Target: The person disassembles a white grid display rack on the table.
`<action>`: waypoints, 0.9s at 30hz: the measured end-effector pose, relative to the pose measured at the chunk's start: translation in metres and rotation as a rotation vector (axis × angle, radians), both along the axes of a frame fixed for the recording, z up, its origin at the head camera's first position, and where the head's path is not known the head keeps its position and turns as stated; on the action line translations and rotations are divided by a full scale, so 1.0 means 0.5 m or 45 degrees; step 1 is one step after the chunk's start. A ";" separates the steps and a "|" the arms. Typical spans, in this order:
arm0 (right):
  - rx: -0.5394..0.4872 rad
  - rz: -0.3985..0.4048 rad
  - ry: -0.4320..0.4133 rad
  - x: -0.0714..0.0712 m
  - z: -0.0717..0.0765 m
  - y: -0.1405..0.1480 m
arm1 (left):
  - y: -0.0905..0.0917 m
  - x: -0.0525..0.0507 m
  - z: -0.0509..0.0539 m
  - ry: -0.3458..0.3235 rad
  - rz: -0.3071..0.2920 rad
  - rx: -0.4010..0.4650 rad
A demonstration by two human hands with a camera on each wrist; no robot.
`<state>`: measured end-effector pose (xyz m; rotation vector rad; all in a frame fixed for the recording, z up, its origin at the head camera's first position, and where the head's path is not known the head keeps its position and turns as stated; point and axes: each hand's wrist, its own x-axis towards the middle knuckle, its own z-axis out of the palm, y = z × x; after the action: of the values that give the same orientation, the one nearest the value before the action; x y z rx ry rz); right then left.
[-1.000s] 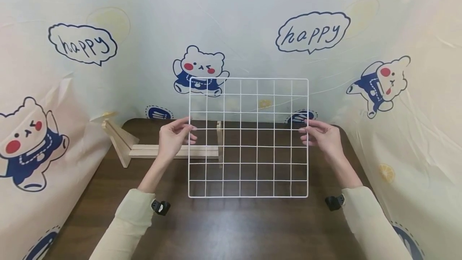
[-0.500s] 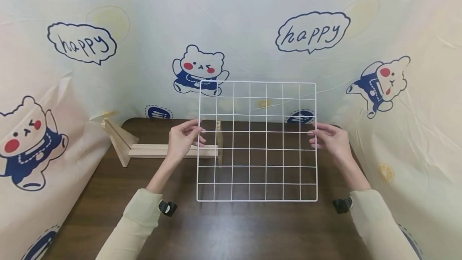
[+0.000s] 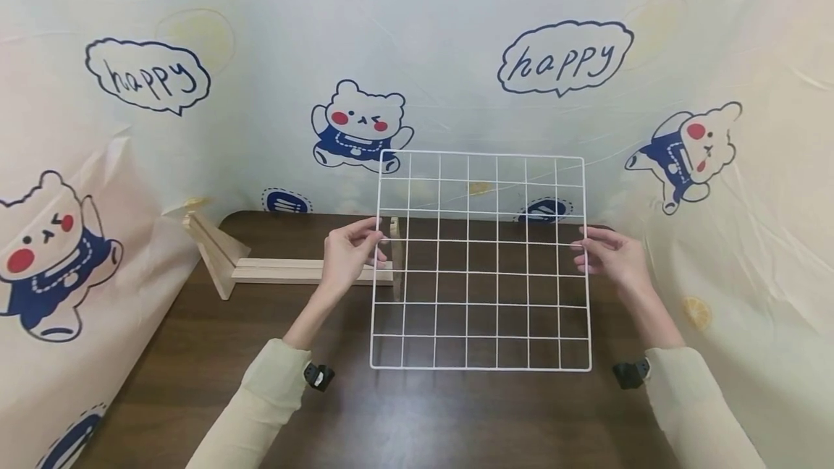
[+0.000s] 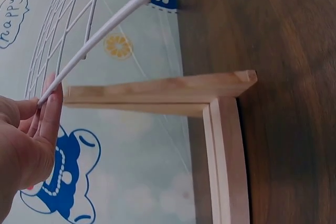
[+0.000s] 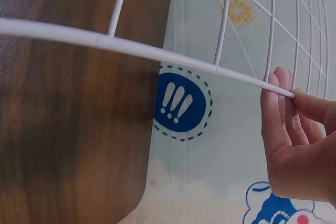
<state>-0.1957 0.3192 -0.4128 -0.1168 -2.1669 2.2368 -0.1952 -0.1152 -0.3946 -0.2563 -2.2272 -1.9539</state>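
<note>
A white wire grid panel [image 3: 466, 272] is held upright above the table, tilted slightly, its square mesh facing me. My left hand [image 3: 348, 255] pinches its left edge rod between thumb and fingers; the left wrist view shows the same hand [image 4: 31, 140] with the rod [image 4: 100, 35] across its fingertips. On the opposite side my right hand [image 3: 615, 260] pinches the right edge rod at about the same height. In the right wrist view the thumb and fingers of that hand [image 5: 299, 145] meet on the rod [image 5: 157, 53].
A pale wooden stand [image 3: 280, 271] lies on the dark brown table [image 3: 417, 425] at the back left; its right upright [image 3: 395, 259] is partly behind the grid. Printed cloth [image 3: 449, 35] with bears and "happy" bubbles hangs around the table's back and sides.
Both hands have carried the grid panel to the right and slightly down, and it now leans a little more. The wooden stand has not moved.
</note>
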 end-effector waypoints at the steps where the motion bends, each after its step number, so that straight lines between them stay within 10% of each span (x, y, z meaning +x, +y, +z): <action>1: 0.005 -0.003 -0.008 0.000 -0.002 0.005 | 0.005 0.002 0.002 0.004 0.003 -0.021; 12: -0.022 -0.011 -0.034 0.007 -0.004 0.046 | 0.052 -0.024 -0.053 0.057 0.056 -0.003; 27: 0.166 -0.063 -0.033 0.021 -0.015 0.090 | 0.110 -0.014 -0.068 0.132 0.066 -0.275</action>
<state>-0.1850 0.3641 -0.4201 -0.1946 -2.2891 2.0726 -0.2023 -0.0602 -0.4288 -0.3163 -2.3514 -1.6361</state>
